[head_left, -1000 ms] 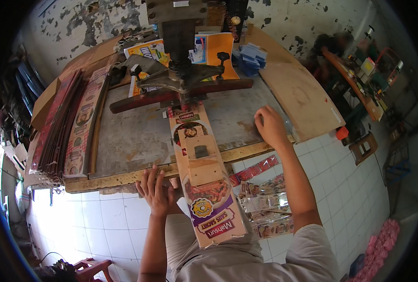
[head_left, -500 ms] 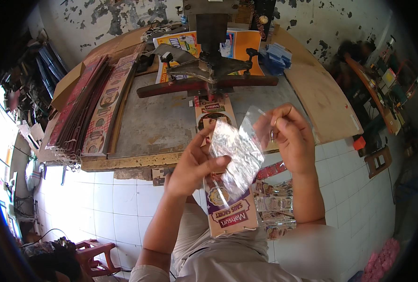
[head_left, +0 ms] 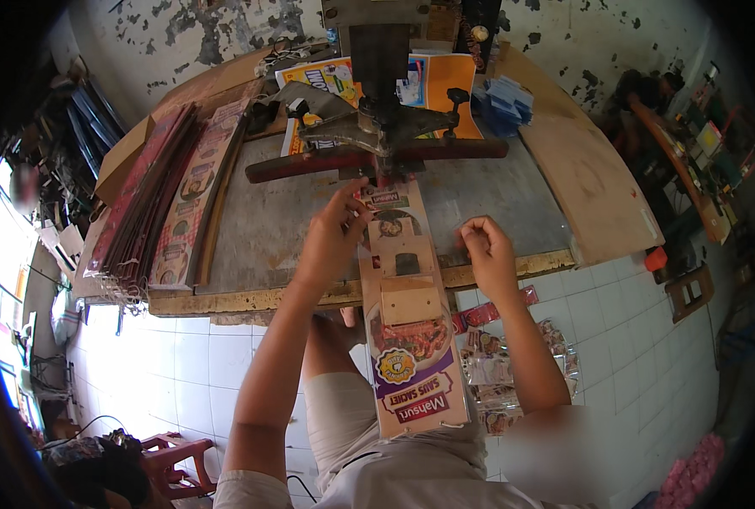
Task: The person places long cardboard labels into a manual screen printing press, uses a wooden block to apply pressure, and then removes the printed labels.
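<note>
Clear packet gone from both hands; left hand now up at the cardboard strip.
</note>
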`<state>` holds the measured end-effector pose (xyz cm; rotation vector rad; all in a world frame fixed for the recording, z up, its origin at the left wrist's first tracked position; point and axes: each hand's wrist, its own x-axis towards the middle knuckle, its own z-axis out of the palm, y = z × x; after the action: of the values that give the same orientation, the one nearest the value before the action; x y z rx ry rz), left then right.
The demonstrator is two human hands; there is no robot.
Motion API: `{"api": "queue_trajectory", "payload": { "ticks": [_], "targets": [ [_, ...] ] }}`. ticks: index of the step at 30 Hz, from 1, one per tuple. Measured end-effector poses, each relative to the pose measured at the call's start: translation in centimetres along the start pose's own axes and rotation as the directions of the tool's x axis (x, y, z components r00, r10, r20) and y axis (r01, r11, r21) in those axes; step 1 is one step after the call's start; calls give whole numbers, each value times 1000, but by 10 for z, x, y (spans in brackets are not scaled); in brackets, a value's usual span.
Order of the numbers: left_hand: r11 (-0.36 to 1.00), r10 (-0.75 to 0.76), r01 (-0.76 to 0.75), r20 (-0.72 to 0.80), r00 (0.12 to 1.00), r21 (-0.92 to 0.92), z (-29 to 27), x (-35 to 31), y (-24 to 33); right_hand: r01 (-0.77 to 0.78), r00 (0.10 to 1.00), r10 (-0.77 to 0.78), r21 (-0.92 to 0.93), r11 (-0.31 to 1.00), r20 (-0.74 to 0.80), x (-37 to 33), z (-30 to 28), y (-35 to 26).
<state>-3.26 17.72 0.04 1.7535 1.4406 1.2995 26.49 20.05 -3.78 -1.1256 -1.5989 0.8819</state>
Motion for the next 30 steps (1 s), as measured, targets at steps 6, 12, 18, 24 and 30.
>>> {"api": "queue_trajectory", "payload": {
  "ticks": [6, 12, 18, 24, 30],
  "targets": [
    [972, 185, -177, -40, 982, 156, 7, -17, -7, 47, 999, -48, -57, 997, -7, -20, -3, -1],
    [989, 76, -71, -31, 997, 131, 3, -29, 5, 65, 995, -40, -288, 955, 92, -33, -16, -16],
    [800, 342, -288, -5, 940, 526, -12, -60, 17, 492, 867, -477, -402, 772, 146, -23, -22, -43],
    [881, 349, -398, 215, 912, 257, -4, -77, 9, 557, 780, -446, -161, 815, 439, -12, -9, -24],
    [827, 413, -413, 85, 907, 382, 9, -84, -5, 607, 758, -515, -144, 782, 401, -14, -3, -10]
  ]
}}
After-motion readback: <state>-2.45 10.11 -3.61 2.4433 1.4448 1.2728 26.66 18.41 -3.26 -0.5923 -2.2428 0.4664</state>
